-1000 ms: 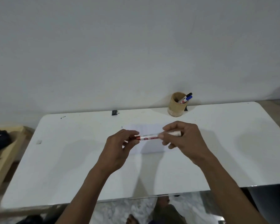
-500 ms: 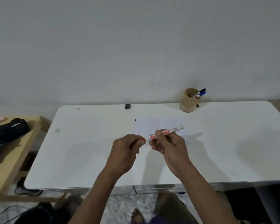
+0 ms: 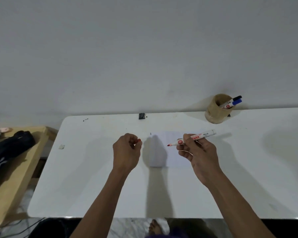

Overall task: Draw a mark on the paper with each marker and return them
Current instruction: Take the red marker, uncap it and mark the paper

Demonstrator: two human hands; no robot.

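Observation:
My right hand (image 3: 199, 152) grips an uncapped red marker (image 3: 196, 137), its red tip pointing left above the white paper (image 3: 172, 152) on the table (image 3: 93, 177). The marker's red cap (image 3: 139, 140) is pinched in my left hand (image 3: 126, 152), which hovers left of the paper. A small dark mark (image 3: 150, 133) sits near the paper's top left corner. At the back right stands a round tan holder (image 3: 215, 112) with a black-capped marker (image 3: 236, 98) and a blue-capped marker (image 3: 235, 102) leaning in it.
A small black object (image 3: 141, 116) lies at the table's back edge and a tiny scrap (image 3: 61, 146) near its left edge. Left of the table is a wooden bench (image 3: 24, 160) with a black bag (image 3: 9, 150). A bare foot (image 3: 156, 227) shows below the front edge.
The hands have pulled apart: the cap has come off in my left hand and the marker's red tip is now bare in my right. The camera view has shifted.

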